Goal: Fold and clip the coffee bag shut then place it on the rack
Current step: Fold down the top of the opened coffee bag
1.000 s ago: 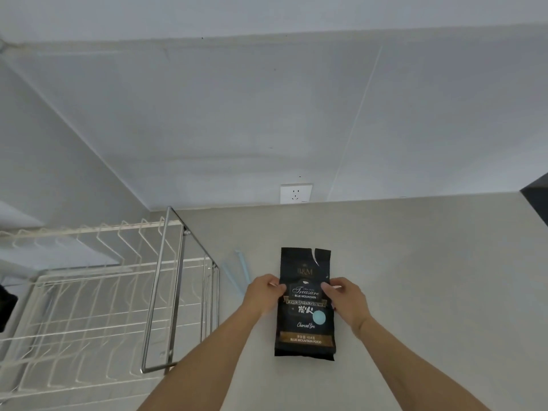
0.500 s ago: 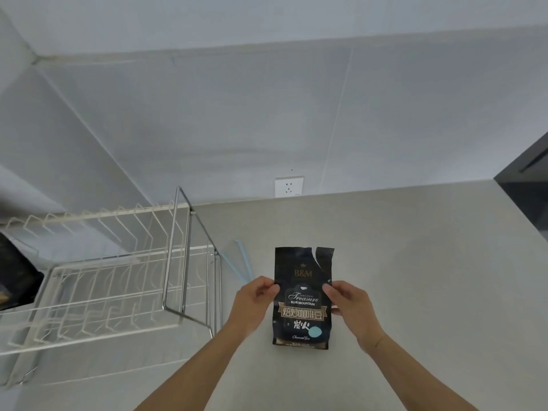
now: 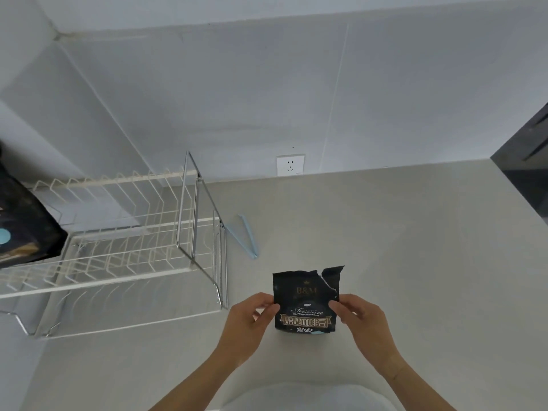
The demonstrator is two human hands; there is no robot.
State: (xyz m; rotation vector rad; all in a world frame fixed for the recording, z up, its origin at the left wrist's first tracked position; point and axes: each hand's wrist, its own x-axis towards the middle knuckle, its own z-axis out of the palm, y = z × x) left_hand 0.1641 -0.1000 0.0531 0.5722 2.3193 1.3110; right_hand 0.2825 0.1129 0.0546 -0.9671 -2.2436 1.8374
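Note:
A black coffee bag (image 3: 307, 301) with gold lettering and a torn top edge stands upright on the grey counter. My left hand (image 3: 248, 323) pinches its left edge and my right hand (image 3: 363, 320) pinches its right edge, both at mid height. A light blue clip (image 3: 248, 236) lies open on the counter behind the bag, near the rack's right end. The white wire rack (image 3: 124, 235) with a chrome frame stands to the left.
Another dark coffee bag (image 3: 22, 226) sits at the rack's far left end. A wall socket (image 3: 290, 164) is on the back wall. The counter (image 3: 415, 262) stretches right toward a dark surface (image 3: 527, 170) at its edge.
Both hands have tilted the bag from lying flat up to standing on its base. The view has shifted, bringing more of the rack and the second bag into sight.

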